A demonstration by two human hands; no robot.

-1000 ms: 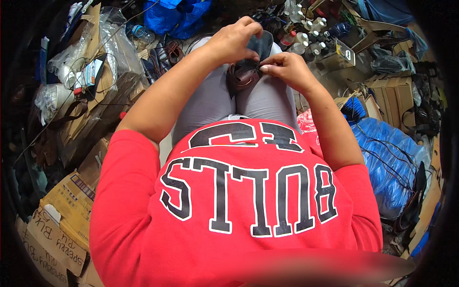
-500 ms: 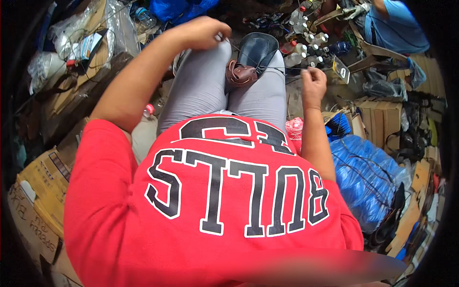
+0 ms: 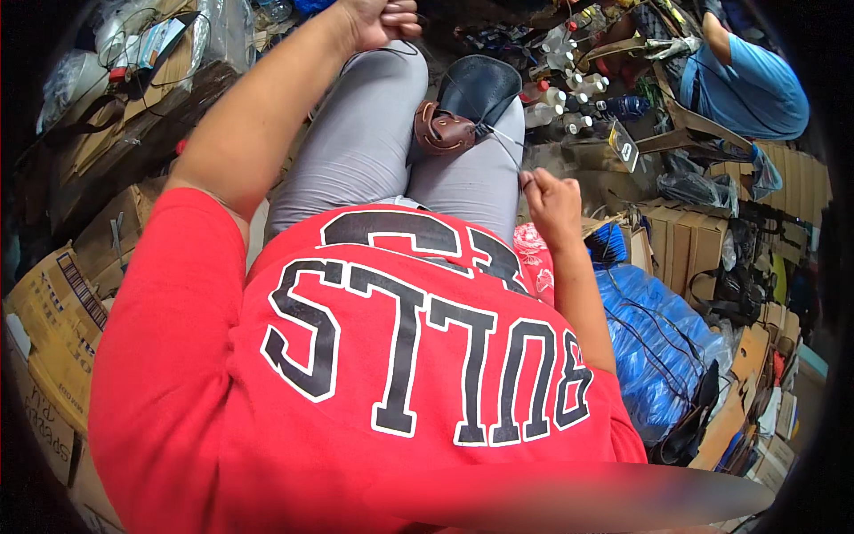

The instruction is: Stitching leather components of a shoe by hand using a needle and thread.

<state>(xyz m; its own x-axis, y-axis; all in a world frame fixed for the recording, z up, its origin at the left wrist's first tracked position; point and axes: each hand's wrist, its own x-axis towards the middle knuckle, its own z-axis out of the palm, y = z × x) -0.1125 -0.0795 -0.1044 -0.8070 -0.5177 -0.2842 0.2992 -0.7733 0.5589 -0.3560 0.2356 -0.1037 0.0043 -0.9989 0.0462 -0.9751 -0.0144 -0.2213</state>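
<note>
Between my thighs rests a shoe (image 3: 480, 93), dark and smooth on its long part, with a brown stitched leather piece (image 3: 445, 130) at the end nearer me. A thin dark thread (image 3: 508, 142) runs from the shoe to my right hand (image 3: 553, 207), whose fingers are closed on it beside my right thigh. Farther out, past my left knee, my left hand (image 3: 381, 21) is curled shut at the top edge of the view. Dark thread also loops around that hand and over the knee, so it grips thread too.
Several small bottles (image 3: 569, 89) stand beyond my right knee. A person's blue-clothed leg (image 3: 747, 89) is at the far right. Blue plastic-wrapped goods (image 3: 663, 329) lie at my right, near cardboard boxes (image 3: 680, 236). More cardboard (image 3: 58, 320) and plastic bags sit at my left.
My left hand has moved farther out, toward the top edge. My right hand has come nearer to me and a little leftward, the thread still in it. The shoe stays between my thighs.
</note>
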